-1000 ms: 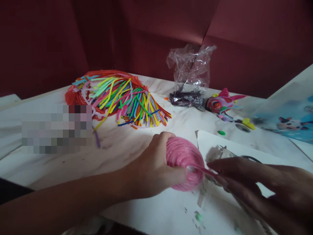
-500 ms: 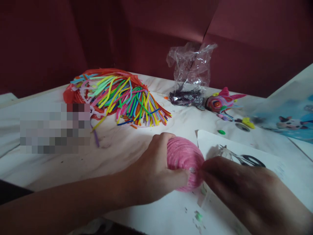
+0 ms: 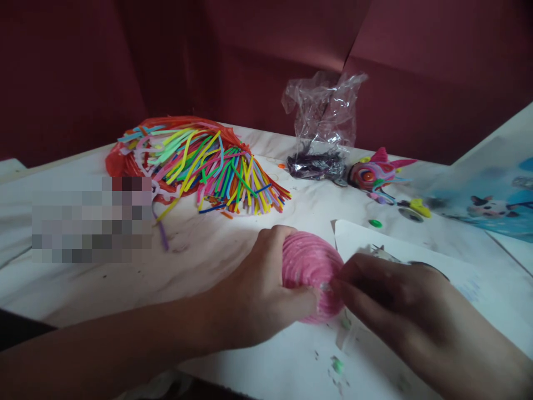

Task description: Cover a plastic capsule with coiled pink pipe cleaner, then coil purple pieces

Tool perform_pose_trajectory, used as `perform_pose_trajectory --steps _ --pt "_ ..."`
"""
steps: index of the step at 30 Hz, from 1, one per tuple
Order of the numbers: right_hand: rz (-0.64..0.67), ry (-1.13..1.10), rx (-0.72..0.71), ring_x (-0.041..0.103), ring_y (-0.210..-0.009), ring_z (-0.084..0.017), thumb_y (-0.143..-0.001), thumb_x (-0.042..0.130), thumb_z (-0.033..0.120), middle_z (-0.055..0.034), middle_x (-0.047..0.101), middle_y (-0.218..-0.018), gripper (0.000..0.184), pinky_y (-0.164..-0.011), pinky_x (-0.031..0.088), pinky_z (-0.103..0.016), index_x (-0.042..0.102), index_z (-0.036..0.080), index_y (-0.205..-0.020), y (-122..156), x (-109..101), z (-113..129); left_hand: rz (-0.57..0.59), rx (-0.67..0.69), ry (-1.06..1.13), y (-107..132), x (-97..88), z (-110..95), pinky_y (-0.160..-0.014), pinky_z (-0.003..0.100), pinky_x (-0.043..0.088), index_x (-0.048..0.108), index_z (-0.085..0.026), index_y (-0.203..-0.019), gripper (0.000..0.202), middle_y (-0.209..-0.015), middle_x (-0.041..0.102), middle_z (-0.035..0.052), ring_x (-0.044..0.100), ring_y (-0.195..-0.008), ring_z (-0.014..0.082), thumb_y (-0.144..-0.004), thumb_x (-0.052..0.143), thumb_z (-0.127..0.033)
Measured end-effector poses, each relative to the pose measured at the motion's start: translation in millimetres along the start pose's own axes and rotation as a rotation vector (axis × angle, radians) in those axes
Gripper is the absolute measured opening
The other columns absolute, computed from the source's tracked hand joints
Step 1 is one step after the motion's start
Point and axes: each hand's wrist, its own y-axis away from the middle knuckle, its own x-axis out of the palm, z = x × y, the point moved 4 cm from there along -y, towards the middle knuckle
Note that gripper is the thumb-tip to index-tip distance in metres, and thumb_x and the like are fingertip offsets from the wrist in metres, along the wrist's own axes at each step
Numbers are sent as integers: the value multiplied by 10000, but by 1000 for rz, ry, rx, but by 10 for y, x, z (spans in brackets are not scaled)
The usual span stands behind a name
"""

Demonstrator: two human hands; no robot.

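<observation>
My left hand (image 3: 266, 303) is wrapped round the left side of a pink ball (image 3: 310, 261), its thumb pressed along the front. The ball's surface is ridged, as if wound with fuzzy strands. A small whitish spot (image 3: 325, 286) shows on its lower right. At that side my right hand (image 3: 403, 300) has its fingers pinched together against the ball. What they pinch, if anything, is hidden. Behind the right hand lie scissors (image 3: 381, 253), mostly covered by it, on a white sheet (image 3: 441, 253).
Colourful fuzzy pipe cleaners (image 3: 225, 172) spill from a red bag (image 3: 116, 161). A clear bag (image 3: 320, 116) of dark strands stands behind. Right of it sits a multicoloured fish-like craft (image 3: 372, 172) near green (image 3: 375, 223) and yellow bits (image 3: 420, 208). A blue printed bag (image 3: 508, 194) lies at right.
My right hand has shifted slightly left and up across the ball's right side, covering more of the scissors. My left hand keeps its hold on the ball.
</observation>
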Motion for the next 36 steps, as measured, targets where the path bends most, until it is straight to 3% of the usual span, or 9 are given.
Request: perform_pose_trajectory --steps 7,11,14,16,19,23,28,36 --pt "51 -202 119 448 -478 -119 -768 469 355 -8 503 -532 246 -405 381 -211 477 178 -596 -81 15 -55 0 8 -65 7 -5 -3 -862 422 422 467 -194 -1096 500 -1127 537 100 503 -1026 286 -638 654 -269" --pt "11 -205 142 435 -500 -120 -755 533 387 4 492 -553 242 -425 379 -220 467 185 -640 -102 20 -150 -7 14 -90 10 -10 10 -842 415 430 448 -194 -1102 501 -1101 540 93 515 -988 271 -649 648 -266" --pt "-81 -148 172 508 -558 -155 -721 589 409 -29 573 -674 240 -472 425 -260 532 190 -801 -110 12 -203 -29 17 -104 7 -4 21 -844 411 430 443 -194 -1105 476 -1107 536 90 519 -989 262 -665 622 -228" --pt "-129 -179 220 578 -682 -207 -692 622 420 -71 611 -835 390 -546 478 -306 537 202 -1005 -114 15 -229 -50 21 -104 8 3 32 -851 410 428 445 -194 -1104 464 -1125 530 93 516 -1008 263 -672 611 -213" --pt "-63 -385 249 599 -866 -262 -701 611 425 -111 603 -1020 557 -684 516 -381 468 218 -1198 -133 75 -226 -84 25 -92 23 6 48 -865 412 424 442 -193 -1117 470 -1148 522 99 509 -1035 270 -678 607 -221" --pt "75 -593 195 607 -839 -241 -744 584 347 -106 618 -1040 452 -766 504 -410 497 202 -1164 -156 133 -163 -89 19 -93 42 -6 30 -860 414 428 448 -194 -1110 423 -1135 536 92 517 -1032 263 -713 580 -260" --pt "92 -621 166 601 -816 -232 -753 594 314 -109 613 -1048 415 -768 505 -423 508 187 -1138 -151 125 -147 -55 -25 -191 -2 -35 -29 -774 373 455 460 -198 -1038 383 -1012 575 51 557 -924 225 -708 613 -320" --pt "138 -676 114 579 -920 -239 -822 592 343 -96 610 -1039 349 -808 503 -396 510 203 -1131 -118 128 -200 -36 -20 -269 -70 -56 -32 -708 339 459 446 -197 -993 351 -955 573 33 567 -863 203 -697 623 -256"
